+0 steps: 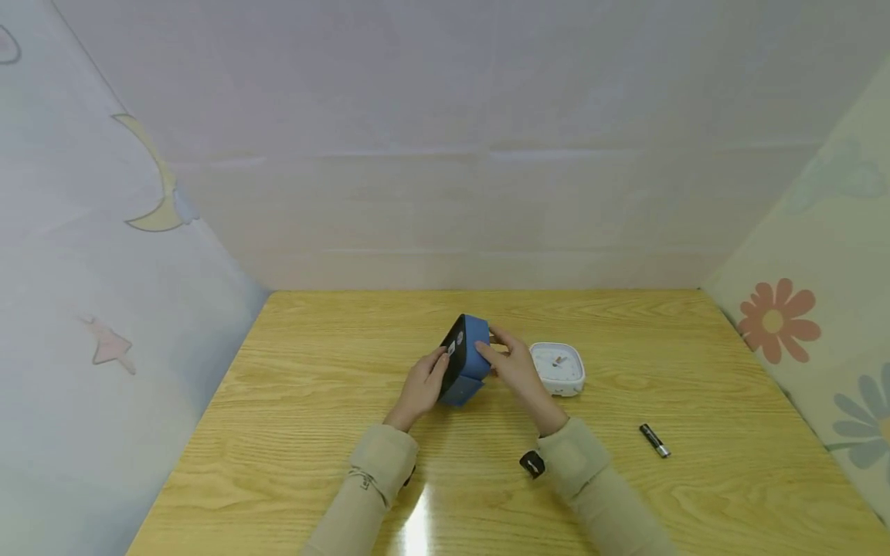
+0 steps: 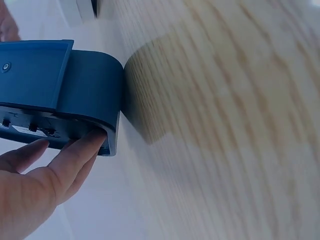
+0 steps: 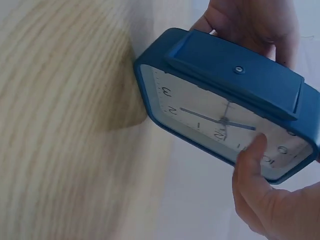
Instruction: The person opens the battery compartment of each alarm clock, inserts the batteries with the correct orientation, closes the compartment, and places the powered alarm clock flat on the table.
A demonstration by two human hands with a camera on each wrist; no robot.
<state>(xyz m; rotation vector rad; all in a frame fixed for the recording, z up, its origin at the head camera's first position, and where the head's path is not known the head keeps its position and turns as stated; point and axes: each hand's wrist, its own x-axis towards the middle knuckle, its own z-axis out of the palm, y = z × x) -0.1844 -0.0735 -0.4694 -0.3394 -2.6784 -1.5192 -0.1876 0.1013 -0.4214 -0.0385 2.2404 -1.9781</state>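
Toward the near right of the table [image 1: 299,432], a battery [image 1: 654,441] lies apart from the hands. Farther in, near the middle, a blue alarm clock [image 1: 477,347] is tilted, its black back facing left. The left hand [image 1: 420,386] grips the back side, fingers bent; the right hand [image 1: 518,367] pinches it across face and casing, probably steadying it between them. A white alarm clock [image 1: 556,373] lies just right, narrowing that side; more room spreads left. Beyond, the far edge meets a pale backdrop [image 1: 487,216].
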